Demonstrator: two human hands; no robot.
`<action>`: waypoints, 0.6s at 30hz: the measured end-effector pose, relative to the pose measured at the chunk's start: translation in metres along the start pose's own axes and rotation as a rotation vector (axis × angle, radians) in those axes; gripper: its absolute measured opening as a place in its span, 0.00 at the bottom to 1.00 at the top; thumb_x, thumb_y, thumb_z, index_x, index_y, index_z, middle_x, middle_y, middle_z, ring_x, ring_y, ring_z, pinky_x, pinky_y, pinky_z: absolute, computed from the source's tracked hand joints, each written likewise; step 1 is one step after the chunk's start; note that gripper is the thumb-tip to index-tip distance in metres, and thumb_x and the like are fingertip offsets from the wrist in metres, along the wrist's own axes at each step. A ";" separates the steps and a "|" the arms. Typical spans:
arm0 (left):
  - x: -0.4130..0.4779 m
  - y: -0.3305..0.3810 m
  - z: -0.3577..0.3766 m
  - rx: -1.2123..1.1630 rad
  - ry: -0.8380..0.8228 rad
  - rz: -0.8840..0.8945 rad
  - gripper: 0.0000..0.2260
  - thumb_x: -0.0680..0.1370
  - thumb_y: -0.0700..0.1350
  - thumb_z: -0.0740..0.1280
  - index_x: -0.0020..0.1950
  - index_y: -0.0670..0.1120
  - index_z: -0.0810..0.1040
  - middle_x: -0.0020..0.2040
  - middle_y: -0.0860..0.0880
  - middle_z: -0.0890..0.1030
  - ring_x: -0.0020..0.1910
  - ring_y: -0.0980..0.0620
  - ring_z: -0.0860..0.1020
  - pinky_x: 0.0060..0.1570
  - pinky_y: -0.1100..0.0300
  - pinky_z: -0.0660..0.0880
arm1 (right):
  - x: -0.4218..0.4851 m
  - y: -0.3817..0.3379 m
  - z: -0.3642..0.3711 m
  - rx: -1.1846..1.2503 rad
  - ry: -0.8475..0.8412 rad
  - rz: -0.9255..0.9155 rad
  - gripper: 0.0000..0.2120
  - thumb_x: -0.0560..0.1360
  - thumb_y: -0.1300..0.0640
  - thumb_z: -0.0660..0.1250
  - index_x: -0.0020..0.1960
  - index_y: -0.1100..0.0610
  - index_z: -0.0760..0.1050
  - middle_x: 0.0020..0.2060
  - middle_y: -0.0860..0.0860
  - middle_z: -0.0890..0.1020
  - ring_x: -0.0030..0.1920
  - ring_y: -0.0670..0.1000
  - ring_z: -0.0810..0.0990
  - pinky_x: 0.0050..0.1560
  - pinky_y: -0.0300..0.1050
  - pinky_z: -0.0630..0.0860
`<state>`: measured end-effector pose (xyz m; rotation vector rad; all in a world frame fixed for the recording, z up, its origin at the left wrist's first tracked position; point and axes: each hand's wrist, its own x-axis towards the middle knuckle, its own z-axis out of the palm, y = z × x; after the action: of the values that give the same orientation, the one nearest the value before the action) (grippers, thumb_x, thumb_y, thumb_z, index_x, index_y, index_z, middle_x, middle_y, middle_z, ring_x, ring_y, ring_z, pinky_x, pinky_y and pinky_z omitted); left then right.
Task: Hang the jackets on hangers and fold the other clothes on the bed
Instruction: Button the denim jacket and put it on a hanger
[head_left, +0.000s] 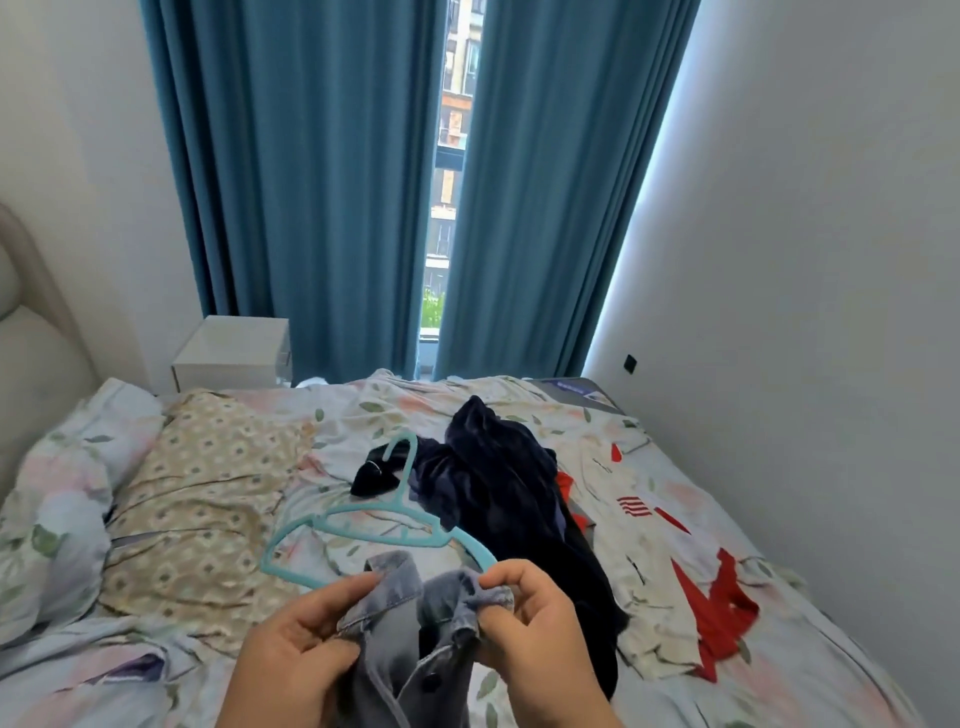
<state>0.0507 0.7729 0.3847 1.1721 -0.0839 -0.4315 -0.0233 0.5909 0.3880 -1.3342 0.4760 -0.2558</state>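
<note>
A pale, washed-blue denim jacket (410, 639) is held up by its collar over the near edge of the bed (779, 649), with one dark button showing on its front. Just behind the collar is a teal plastic hanger (379, 532), hook pointing away. Beyond it a navy garment (498, 483) lies in a crumpled heap, with a white-and-red garment (654, 561) spread flatter to its right.
</note>
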 end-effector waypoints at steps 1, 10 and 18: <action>0.010 -0.003 -0.013 0.033 0.059 0.007 0.28 0.70 0.16 0.54 0.44 0.40 0.87 0.44 0.37 0.85 0.39 0.46 0.85 0.35 0.63 0.80 | 0.009 0.006 -0.010 -0.049 0.029 0.000 0.17 0.76 0.73 0.64 0.39 0.54 0.80 0.36 0.58 0.80 0.37 0.56 0.80 0.44 0.57 0.83; 0.093 -0.003 -0.117 0.500 0.539 0.069 0.27 0.69 0.29 0.59 0.45 0.59 0.85 0.43 0.51 0.86 0.43 0.45 0.82 0.47 0.49 0.80 | 0.081 0.032 -0.079 -0.148 0.268 -0.011 0.19 0.77 0.72 0.64 0.38 0.50 0.79 0.37 0.58 0.81 0.36 0.57 0.79 0.40 0.54 0.79; 0.138 -0.011 -0.101 0.736 0.511 0.132 0.23 0.70 0.29 0.59 0.44 0.56 0.83 0.45 0.57 0.83 0.45 0.54 0.79 0.43 0.58 0.75 | 0.148 0.040 -0.096 -0.206 0.141 -0.007 0.19 0.75 0.75 0.61 0.39 0.52 0.78 0.40 0.59 0.81 0.41 0.59 0.80 0.47 0.59 0.79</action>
<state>0.2026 0.8061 0.3134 1.9565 0.1370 0.0457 0.0578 0.4515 0.3065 -1.5256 0.6292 -0.3146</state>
